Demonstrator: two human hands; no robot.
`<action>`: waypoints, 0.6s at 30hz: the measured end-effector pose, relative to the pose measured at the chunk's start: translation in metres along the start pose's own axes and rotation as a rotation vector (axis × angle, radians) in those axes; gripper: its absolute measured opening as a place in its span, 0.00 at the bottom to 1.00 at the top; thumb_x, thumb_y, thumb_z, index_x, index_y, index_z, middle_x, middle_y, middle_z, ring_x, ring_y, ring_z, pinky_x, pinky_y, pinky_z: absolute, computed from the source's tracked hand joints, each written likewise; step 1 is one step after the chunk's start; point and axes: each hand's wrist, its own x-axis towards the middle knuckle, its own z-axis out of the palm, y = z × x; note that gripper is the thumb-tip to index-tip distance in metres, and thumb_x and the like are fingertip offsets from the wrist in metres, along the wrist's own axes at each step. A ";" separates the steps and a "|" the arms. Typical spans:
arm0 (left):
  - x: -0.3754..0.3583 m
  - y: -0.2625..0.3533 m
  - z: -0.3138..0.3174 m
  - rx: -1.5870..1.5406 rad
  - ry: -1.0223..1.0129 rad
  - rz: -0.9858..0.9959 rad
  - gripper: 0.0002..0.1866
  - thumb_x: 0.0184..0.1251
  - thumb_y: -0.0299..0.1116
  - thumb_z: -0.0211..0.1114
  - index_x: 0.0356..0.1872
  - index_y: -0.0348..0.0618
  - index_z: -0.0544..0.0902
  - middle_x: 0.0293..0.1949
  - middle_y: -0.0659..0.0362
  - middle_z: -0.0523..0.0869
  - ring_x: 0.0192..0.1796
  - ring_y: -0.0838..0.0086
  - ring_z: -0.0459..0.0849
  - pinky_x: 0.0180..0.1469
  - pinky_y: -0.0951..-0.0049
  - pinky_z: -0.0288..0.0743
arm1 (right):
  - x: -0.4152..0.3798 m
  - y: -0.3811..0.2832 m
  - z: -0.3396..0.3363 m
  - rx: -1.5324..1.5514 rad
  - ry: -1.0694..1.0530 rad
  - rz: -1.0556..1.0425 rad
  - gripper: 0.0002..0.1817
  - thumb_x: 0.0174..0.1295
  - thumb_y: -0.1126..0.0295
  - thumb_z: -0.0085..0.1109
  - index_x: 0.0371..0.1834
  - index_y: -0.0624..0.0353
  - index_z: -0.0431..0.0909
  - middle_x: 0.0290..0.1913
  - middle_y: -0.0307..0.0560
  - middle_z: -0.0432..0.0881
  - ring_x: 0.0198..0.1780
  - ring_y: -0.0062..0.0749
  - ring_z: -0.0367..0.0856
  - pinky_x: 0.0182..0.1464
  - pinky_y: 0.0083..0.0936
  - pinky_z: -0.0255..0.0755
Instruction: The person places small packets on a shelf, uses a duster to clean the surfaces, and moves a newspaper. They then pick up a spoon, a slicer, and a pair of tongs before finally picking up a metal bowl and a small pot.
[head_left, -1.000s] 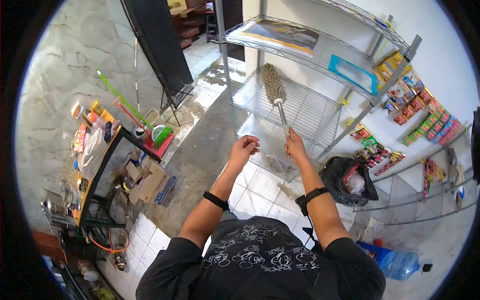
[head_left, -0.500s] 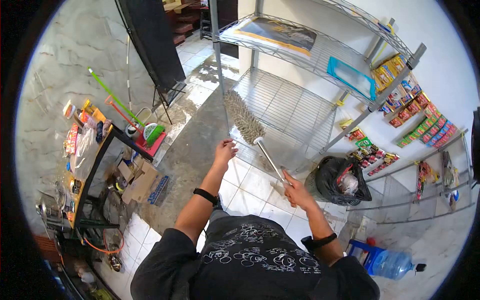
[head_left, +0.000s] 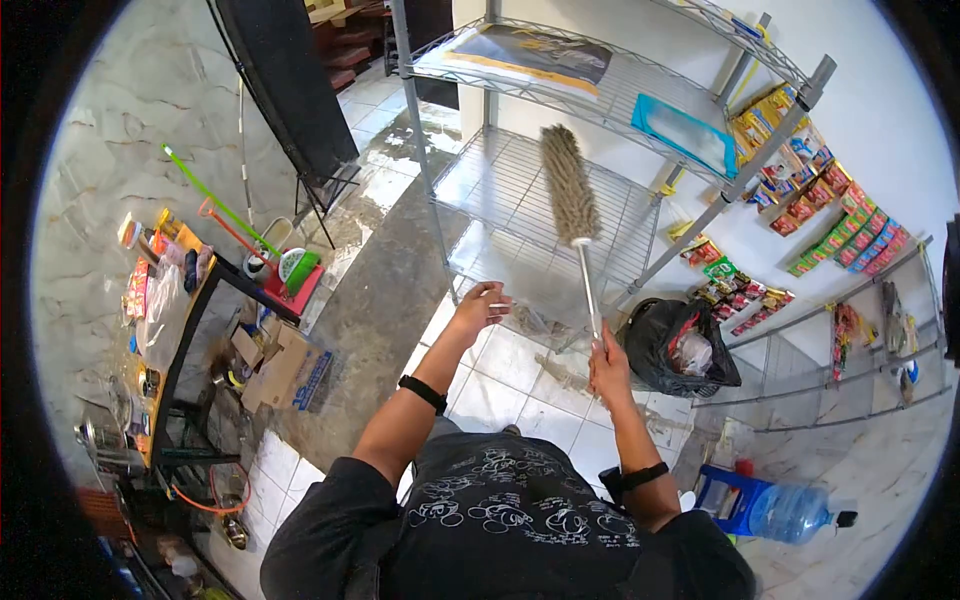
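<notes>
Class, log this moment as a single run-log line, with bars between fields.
Right hand: grips duster by handle | left hand: raised, fingers curled, grasp unclear | duster head: before wire rack, contact unclear

My only view is from the camera which is worn on the person's head. It looks forward and steeply down, over the dark shirt (head_left: 520,510) and both forearms, which are near to me. The wire rack (head_left: 560,190) is farther, at the top. The picture is very wide, with round dark edges.
</notes>
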 end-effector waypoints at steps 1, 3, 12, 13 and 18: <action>-0.004 -0.001 0.000 -0.007 0.005 0.005 0.17 0.67 0.41 0.54 0.53 0.46 0.72 0.43 0.58 0.82 0.46 0.69 0.81 0.46 0.70 0.72 | 0.000 0.011 -0.005 -0.006 -0.007 -0.003 0.27 0.69 0.68 0.44 0.71 0.44 0.53 0.15 0.34 0.61 0.10 0.18 0.58 0.12 0.22 0.59; -0.011 -0.005 0.001 0.061 -0.064 -0.014 0.16 0.67 0.40 0.54 0.52 0.46 0.73 0.43 0.58 0.82 0.45 0.70 0.81 0.46 0.71 0.72 | -0.005 0.036 -0.015 -0.239 0.156 -0.186 0.27 0.68 0.68 0.44 0.71 0.45 0.55 0.15 0.36 0.62 0.10 0.19 0.59 0.12 0.24 0.56; -0.019 -0.029 -0.010 0.023 -0.039 -0.093 0.16 0.66 0.39 0.56 0.51 0.44 0.74 0.42 0.58 0.81 0.45 0.71 0.80 0.48 0.72 0.72 | -0.010 0.062 0.009 -0.467 -0.030 -0.165 0.27 0.66 0.69 0.45 0.70 0.48 0.55 0.48 0.63 0.78 0.34 0.38 0.75 0.43 0.25 0.70; -0.018 -0.027 -0.007 0.028 -0.043 -0.092 0.16 0.66 0.39 0.56 0.51 0.44 0.74 0.42 0.58 0.81 0.45 0.71 0.80 0.48 0.72 0.72 | -0.008 0.058 0.016 -0.464 -0.025 -0.165 0.27 0.66 0.69 0.45 0.70 0.48 0.55 0.48 0.63 0.78 0.34 0.38 0.75 0.43 0.25 0.70; -0.010 -0.024 0.010 -0.085 0.067 -0.038 0.26 0.68 0.49 0.52 0.61 0.44 0.63 0.50 0.51 0.77 0.51 0.64 0.78 0.54 0.66 0.69 | -0.014 0.008 0.039 -0.141 -0.368 0.093 0.29 0.68 0.67 0.44 0.72 0.46 0.50 0.19 0.38 0.66 0.16 0.21 0.62 0.20 0.22 0.64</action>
